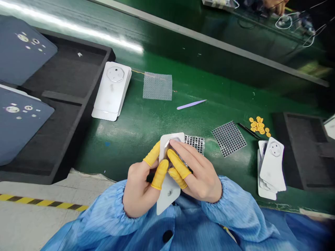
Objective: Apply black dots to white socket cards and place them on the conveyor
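A white phone back cover [171,195] with a round camera ring at its upper end is held tilted in front of my body. My left hand [143,184] grips its left edge, with yellow finger cots on thumb and finger. Over the camera ring lies my right hand [199,170]; its yellow-cotted fingertips are drawn together on the cover, and its bare fingers rest near the ring's top. Any small part under those fingertips is hidden. Just behind the cover, a sheet of small black dots [196,143] lies partly covered.
White covers are stacked at left [107,97] and right [273,167]. Purple tweezers [191,104], a bubble-wrap piece [157,87], another dotted sheet [229,138], black tweezers [248,131] and yellow finger cots [259,126] lie on the green table. Black trays [91,94] flank it. Another person's hand [277,5] shows far off.
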Demonstrator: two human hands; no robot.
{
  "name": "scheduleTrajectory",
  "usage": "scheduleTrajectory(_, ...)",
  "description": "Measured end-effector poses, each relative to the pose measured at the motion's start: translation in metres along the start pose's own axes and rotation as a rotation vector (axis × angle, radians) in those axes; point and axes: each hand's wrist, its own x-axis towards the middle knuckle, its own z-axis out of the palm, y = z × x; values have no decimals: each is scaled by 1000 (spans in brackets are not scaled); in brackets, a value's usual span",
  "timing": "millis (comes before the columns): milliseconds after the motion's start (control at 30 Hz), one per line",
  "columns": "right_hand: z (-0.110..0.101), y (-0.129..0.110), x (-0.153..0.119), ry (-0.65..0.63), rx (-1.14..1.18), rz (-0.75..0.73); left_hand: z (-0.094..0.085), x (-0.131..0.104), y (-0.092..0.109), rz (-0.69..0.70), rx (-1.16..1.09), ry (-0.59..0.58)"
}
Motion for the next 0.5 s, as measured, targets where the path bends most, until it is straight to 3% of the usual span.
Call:
scheduleTrajectory(167,-1,0,-1,-20,37,38,0,4,0,94,17,-36)
scheduleTrajectory(500,14,-4,-11,-20,41,58,3,-4,-11,59,170,3)
